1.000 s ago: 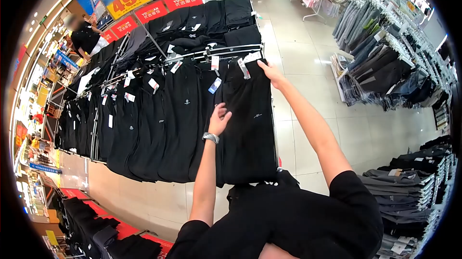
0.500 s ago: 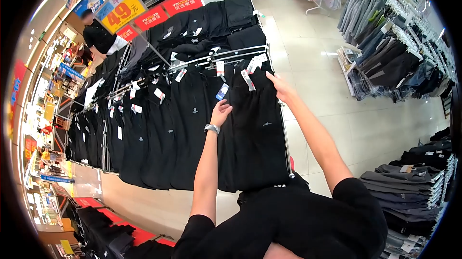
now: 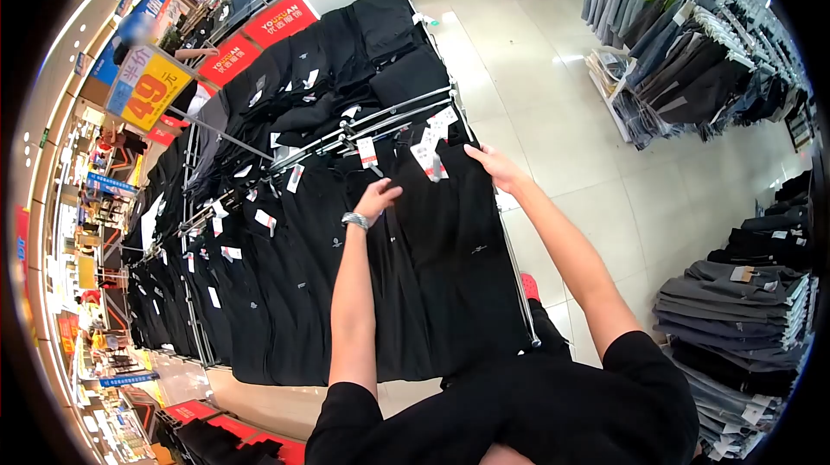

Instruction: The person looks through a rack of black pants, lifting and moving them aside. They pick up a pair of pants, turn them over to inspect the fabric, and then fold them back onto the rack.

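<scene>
Head view. Left hand (image 3: 377, 197): wristwatch worn, fingers loosely spread, resting flat on black trousers (image 3: 450, 249) hanging at the rack's (image 3: 380, 119) near end. Right hand (image 3: 494, 166): fingers extended, touching the trousers' waistband beside a white tag (image 3: 429, 159). Surroundings: pale tiled floor (image 3: 553, 119), yellow price sign (image 3: 147, 86), folded grey trousers (image 3: 735, 301) stacked at right.

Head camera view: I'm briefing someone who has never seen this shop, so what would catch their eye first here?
A long rack of black trousers with white tags fills the middle. The person's left hand and right hand rest on the pair at its right end. A yellow price sign reading 49 stands at upper left, and folded grey trousers are stacked at right.
</scene>
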A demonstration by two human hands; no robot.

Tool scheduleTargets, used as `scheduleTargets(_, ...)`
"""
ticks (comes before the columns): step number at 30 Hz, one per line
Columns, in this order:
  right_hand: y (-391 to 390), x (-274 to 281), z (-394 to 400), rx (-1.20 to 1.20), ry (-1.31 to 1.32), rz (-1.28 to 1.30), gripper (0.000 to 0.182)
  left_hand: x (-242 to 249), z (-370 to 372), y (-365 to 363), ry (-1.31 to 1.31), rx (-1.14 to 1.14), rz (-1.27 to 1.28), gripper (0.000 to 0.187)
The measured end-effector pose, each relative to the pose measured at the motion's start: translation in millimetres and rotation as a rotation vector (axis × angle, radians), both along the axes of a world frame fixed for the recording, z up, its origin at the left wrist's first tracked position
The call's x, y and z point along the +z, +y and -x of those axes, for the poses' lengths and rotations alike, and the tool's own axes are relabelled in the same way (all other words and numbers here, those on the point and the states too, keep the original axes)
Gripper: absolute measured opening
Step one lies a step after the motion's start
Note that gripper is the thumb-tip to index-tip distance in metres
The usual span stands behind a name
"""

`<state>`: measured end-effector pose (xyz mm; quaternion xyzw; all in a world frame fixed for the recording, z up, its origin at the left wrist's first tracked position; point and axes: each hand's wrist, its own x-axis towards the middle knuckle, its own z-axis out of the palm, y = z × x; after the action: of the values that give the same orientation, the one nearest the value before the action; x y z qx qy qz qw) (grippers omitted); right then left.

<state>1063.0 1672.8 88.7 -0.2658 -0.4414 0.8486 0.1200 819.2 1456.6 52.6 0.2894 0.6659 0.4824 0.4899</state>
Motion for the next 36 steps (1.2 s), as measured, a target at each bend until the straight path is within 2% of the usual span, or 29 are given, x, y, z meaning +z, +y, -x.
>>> scheduleTargets(1,8,-13,8,0.0,-0.011,0.005,0.058,-2,17,6,-0.03,-0.025,-0.005,0.024)
scheduleTargets(3,21,-31,25,0.01,-0.131,-0.181,0.057,-6,22,23,-0.242,0.259,-0.102,0.014)
scheduleTargets(6,32,-43,48,-0.033,-0.188,-0.263,0.06,-30,44,38,-0.318,0.239,-0.134,0.023)
scheduleTargets(8,41,-62,61,-0.049,-0.213,-0.283,0.061,-59,58,50,-0.416,0.352,-0.155,0.034)
scheduleTargets(9,47,-79,68,-0.066,-0.238,-0.304,0.062,-60,59,56,-0.42,0.346,-0.157,0.034)
scheduleTargets(10,51,-111,80,-0.201,-0.314,-0.526,0.036,-58,57,61,-0.416,0.385,-0.147,0.037)
scheduleTargets(11,58,-135,87,-0.232,-0.307,-0.563,0.033,-58,55,66,-0.412,0.423,-0.135,0.04)
scheduleTargets(13,61,-121,88,-0.221,-0.374,-0.674,0.03,-71,65,74,-0.353,0.391,-0.162,0.052)
scheduleTargets(17,62,-110,91,-0.291,-0.484,-0.785,0.043,-83,73,87,-0.258,0.426,-0.123,0.053)
scheduleTargets(19,64,-124,98,-0.33,-0.526,-0.952,0.044,-100,77,89,-0.147,0.417,-0.081,0.053)
scheduleTargets(20,65,-128,98,-0.333,-0.533,-0.959,0.044,-111,78,90,-0.013,0.443,-0.078,0.048)
scheduleTargets(23,65,-128,103,-0.3,-0.604,-0.986,0.044,-118,71,93,0.091,0.46,-0.047,0.037)
scheduleTargets(25,60,-128,100,-0.286,-0.625,-0.982,0.045,-119,71,90,0.104,0.428,-0.073,0.037)
scheduleTargets(28,55,-113,93,-0.304,-0.593,-0.969,0.048,-127,74,80,0.298,0.448,-0.031,0.042)
scheduleTargets(31,43,-109,72,-0.341,-0.446,-0.859,0.055,-106,43,51,0.508,0.539,-0.078,0.053)
scheduleTargets(33,30,-108,50,-0.39,-0.383,-0.865,0.056,-101,10,12,0.405,0.624,-0.131,0.054)
scheduleTargets(35,12,-105,16,-0.483,-0.31,-0.908,0.051,-94,-36,-40,0.383,0.601,-0.056,0.05)
scheduleTargets(36,5,-110,-6,-0.448,-0.38,-0.933,0.047,-98,-61,-67,0.436,0.596,-0.015,0.046)
